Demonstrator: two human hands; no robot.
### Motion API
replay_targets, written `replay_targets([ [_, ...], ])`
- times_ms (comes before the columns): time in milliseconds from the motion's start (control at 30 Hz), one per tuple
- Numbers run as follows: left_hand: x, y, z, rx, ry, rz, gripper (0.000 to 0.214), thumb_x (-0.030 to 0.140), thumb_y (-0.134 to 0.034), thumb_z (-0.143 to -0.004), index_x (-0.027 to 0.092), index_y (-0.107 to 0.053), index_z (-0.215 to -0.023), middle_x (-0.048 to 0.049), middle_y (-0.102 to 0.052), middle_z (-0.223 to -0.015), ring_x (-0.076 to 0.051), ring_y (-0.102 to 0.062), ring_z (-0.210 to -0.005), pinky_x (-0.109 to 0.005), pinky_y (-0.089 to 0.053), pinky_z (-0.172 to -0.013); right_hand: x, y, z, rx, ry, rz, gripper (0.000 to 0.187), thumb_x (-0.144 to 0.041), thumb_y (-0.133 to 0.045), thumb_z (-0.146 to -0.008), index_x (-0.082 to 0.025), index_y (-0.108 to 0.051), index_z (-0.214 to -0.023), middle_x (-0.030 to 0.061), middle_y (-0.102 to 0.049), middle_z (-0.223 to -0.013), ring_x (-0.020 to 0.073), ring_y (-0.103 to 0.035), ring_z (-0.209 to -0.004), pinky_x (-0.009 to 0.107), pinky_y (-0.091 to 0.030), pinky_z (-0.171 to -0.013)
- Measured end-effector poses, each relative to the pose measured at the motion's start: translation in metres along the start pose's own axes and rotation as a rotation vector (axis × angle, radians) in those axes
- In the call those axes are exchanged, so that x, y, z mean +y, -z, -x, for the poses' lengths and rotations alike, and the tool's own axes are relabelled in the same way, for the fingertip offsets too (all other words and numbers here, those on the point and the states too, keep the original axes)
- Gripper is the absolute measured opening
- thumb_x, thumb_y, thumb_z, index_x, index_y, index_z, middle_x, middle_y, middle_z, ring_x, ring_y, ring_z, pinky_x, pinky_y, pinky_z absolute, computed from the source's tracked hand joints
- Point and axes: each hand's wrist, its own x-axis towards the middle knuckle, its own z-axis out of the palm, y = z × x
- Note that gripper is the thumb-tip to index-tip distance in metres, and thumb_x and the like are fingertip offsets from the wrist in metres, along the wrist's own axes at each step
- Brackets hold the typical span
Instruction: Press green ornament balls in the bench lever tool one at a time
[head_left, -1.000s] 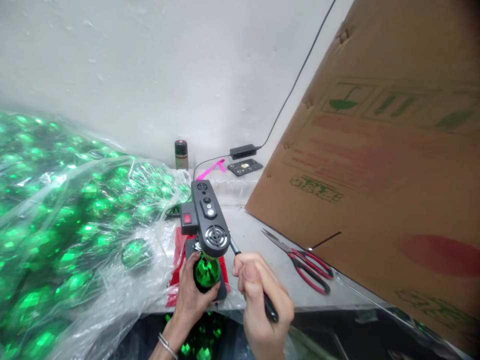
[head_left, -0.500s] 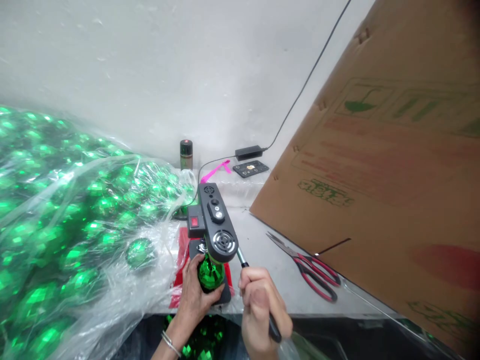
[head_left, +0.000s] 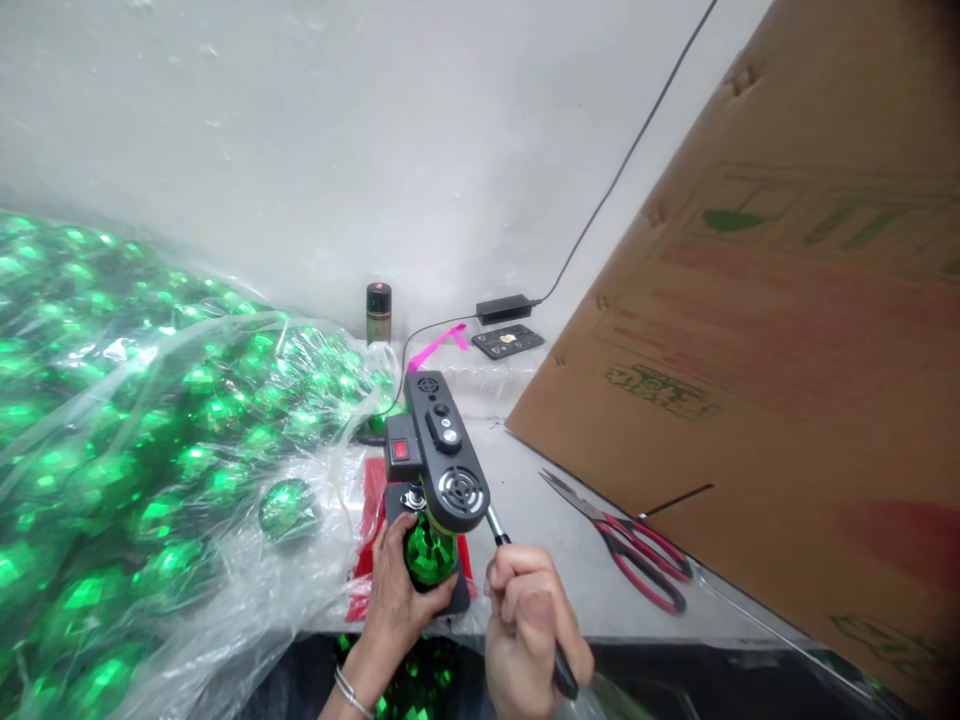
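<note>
A shiny green faceted ball (head_left: 430, 556) sits under the round head of a black bench machine (head_left: 450, 450), with a red switch (head_left: 400, 449) on its side. My left hand (head_left: 401, 585) wraps round the ball from the left, thumb in front and fingers behind. Just right of the machine, my right hand (head_left: 534, 620) is closed round a black-handled lever (head_left: 496, 528) whose metal rod runs up to the machine. The ball's top is hidden by the machine head. A red sheet (head_left: 362, 592) lies beneath the machine base.
Clear plastic bags (head_left: 247, 560) full of green balls fill the left. Red-handled scissors (head_left: 626, 550) lie right of my hands, beside a large cardboard box (head_left: 750, 380). Behind stand a small dark-capped bottle (head_left: 379, 312), a phone (head_left: 508, 341), a power adapter (head_left: 503, 309) and a pink strip (head_left: 435, 348).
The whole view has shifted slightly, so everything appears a little further right and lower. Both hands keep the same grips on the ball and the lever.
</note>
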Motion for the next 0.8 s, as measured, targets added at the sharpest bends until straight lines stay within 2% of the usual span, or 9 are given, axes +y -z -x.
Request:
replay_targets([
  [167,-0.0028,-0.003,-0.0008,0.026,0.012,0.005,0.075,0.038,-0.087,-0.068,0.021,-0.061,-0.136,-0.0174,-0.075,-0.134,-0.043,-0.07,-0.131,-0.066,-0.056,-0.113,-0.0025,-0.0024,-0.0008,0.029,0.002,0.017,0.042,-0.025,-0.048,-0.113,-0.023,-0.053,-0.072,-0.0025,-0.055,-0.07,0.0111,-0.049,-0.055,0.026,-0.038,-0.052],
  [533,-0.0087,-0.0065,0.0016,0.047,-0.077,-0.049,0.074,0.033,-0.086,-0.072,0.019,-0.059,-0.139,-0.0185,-0.075,-0.136,-0.044,-0.071,-0.131,-0.065,-0.059,-0.111,-0.0028,-0.0049,0.0003,0.051,-0.012,-0.021,0.043,-0.023,-0.049,-0.112,-0.023,-0.051,-0.07,-0.0025,-0.054,-0.07,0.0116,-0.051,-0.058,0.025,-0.041,-0.052],
  [800,-0.0032,-0.0029,-0.0002,0.009,-0.067,-0.052,0.069,0.032,-0.084,-0.076,0.02,-0.06,-0.14,-0.0178,-0.073,-0.138,-0.043,-0.069,-0.134,-0.064,-0.058,-0.113,-0.008,-0.007,-0.0041,0.034,-0.029,-0.042,0.044,-0.023,-0.046,-0.114,-0.023,-0.051,-0.07,-0.0024,-0.054,-0.07,0.011,-0.052,-0.058,0.023,-0.044,-0.052],
])
